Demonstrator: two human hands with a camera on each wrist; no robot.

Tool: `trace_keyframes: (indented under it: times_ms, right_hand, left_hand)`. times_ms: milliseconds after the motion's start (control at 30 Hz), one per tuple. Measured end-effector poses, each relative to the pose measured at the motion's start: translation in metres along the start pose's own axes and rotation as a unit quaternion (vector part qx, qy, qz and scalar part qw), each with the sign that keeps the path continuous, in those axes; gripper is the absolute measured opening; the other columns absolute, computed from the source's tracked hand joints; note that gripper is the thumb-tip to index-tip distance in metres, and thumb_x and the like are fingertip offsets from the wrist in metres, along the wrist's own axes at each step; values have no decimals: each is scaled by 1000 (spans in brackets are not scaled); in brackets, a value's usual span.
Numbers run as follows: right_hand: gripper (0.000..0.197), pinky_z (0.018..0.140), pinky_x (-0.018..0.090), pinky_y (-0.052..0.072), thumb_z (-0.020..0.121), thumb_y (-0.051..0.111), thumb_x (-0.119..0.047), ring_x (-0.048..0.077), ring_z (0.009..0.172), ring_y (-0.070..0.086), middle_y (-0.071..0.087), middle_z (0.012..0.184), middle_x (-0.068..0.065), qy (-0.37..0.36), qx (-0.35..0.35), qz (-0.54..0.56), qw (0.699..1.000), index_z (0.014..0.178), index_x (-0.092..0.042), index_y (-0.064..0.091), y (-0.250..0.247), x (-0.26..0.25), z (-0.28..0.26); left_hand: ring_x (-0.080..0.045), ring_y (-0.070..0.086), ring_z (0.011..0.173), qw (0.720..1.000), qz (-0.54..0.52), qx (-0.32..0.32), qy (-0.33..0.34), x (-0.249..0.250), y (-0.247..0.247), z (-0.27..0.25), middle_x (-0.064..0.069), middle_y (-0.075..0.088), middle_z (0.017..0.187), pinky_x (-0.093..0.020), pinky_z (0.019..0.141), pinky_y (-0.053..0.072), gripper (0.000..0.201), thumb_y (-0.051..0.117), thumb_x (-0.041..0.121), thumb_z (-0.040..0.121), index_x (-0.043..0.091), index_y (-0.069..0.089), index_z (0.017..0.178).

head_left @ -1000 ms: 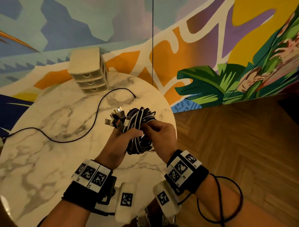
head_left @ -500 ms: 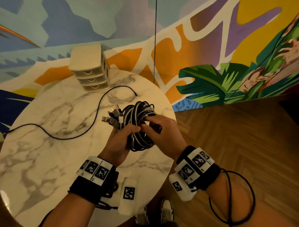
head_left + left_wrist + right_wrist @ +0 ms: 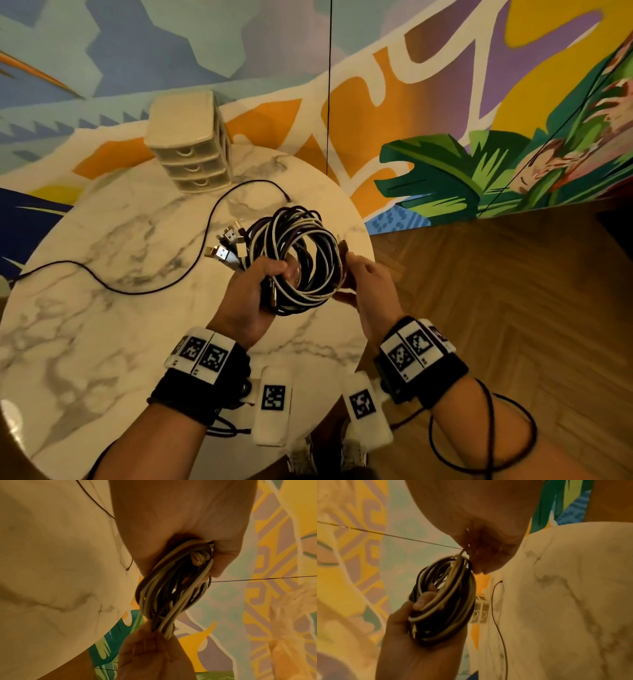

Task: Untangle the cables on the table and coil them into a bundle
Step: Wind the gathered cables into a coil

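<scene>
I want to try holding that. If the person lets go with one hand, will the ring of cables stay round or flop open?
The cable coil would probably sag: it is many thin loose loops, with nothing seen tying them. The left hand grips one side and the right hand pinches the other, which likely keeps it round. The plug ends stick out loose, so they might dangle.
</scene>
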State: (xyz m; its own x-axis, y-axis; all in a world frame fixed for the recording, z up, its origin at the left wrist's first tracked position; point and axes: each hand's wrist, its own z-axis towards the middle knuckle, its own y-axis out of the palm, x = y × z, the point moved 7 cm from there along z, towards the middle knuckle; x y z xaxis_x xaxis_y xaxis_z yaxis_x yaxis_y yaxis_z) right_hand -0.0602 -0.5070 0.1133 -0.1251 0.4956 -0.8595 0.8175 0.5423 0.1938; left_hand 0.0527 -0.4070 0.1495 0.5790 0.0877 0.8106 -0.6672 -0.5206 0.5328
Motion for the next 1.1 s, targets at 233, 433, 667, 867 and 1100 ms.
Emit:
trace_keyframes:
  times_ms: [233, 433, 667, 867, 1100]
  right_hand:
    - [12, 72, 20, 49, 93, 58, -16, 6, 81, 58, 64, 90, -4, -315, 108, -178, 926, 97, -21, 68, -2, -39, -17]
    - [11, 72, 26, 38, 91, 59, -20, 15, 82, 45, 52, 82, -8, -385, -19, -418, 823, 93, -15, 69, 29, -51, -25]
    - [10, 60, 21, 34, 87, 62, -17, 12, 69, 43, 54, 70, -4, -409, -31, -490, 769, 80, -14, 68, 19, -67, -36]
    - [18, 62, 27, 32, 86, 54, -18, 16, 70, 44, 51, 71, -1, -323, -70, -615, 717, 76, -10, 67, 28, -71, -35]
    - [18, 60, 29, 30, 90, 50, -19, 23, 71, 46, 45, 69, 4, -246, -100, -710, 653, 73, -12, 52, 54, -78, -27]
  left_hand:
    - [-14, 38, 55, 999, -30, 23, -15, -3, -6, 0, -2, 37, 60, -25, 55, 41, 26, 60, 14, 61, 13, 42, 81]
    - [-15, 37, 56, 998, -39, 35, -31, -8, -7, -5, -3, 35, 61, -26, 57, 41, 22, 62, 19, 60, 12, 42, 65]
    - [-15, 36, 58, 997, -44, 65, -26, -6, -13, -6, -4, 31, 64, -26, 59, 39, 25, 63, 23, 59, 14, 40, 62]
    - [-16, 48, 53, 994, 14, 105, -4, -13, -11, -8, -2, 47, 58, -29, 58, 43, 9, 55, 7, 70, 9, 46, 67]
    - [-22, 66, 81, 993, 43, 98, 37, -15, 7, -14, -8, 68, 87, -33, 71, 55, 37, 53, -4, 71, 3, 60, 107]
